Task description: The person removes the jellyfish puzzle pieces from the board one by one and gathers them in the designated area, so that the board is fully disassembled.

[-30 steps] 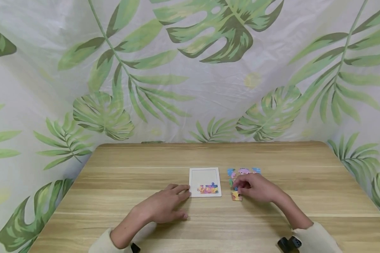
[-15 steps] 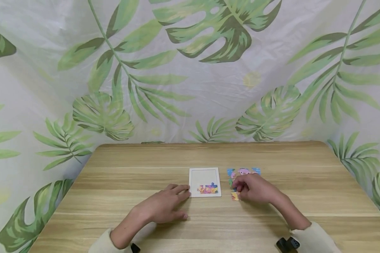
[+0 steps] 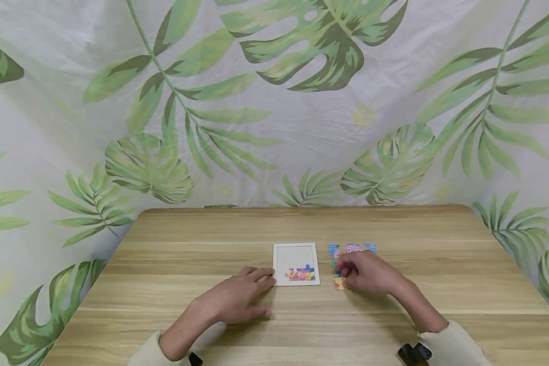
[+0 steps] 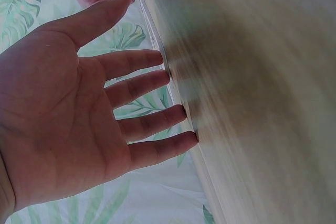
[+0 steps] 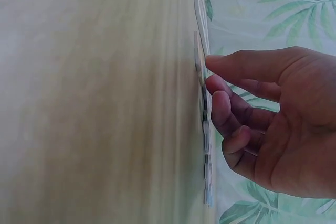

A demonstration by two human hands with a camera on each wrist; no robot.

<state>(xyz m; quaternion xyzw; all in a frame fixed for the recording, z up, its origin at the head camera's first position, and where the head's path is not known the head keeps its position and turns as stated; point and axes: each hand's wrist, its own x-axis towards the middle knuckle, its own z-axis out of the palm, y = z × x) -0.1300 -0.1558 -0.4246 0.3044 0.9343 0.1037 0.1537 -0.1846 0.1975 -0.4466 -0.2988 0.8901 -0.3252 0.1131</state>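
My left hand lies on the table with its fingers spread and straight, the fingertips at the left edge of a white-rimmed puzzle tray. Several joined pink and yellow puzzle pieces fill the tray's lower right part. To the right of the tray, the curled fingers of my right hand pinch a yellow puzzle piece low at the table. Its right part is hidden by the thumb. In the right wrist view the thumb meets the piece's edge, with the index fingertip close beside it.
More puzzle pieces, blue and pink, lie in a group beyond my right hand, partly covered by it. The wooden table reaches back to a leaf-patterned cloth. Black wrist cameras sit at the sleeves.
My right thumb and fingers have closed in over the yellow puzzle piece, covering more of it. The left hand, the tray and the joined pieces have stayed in place.
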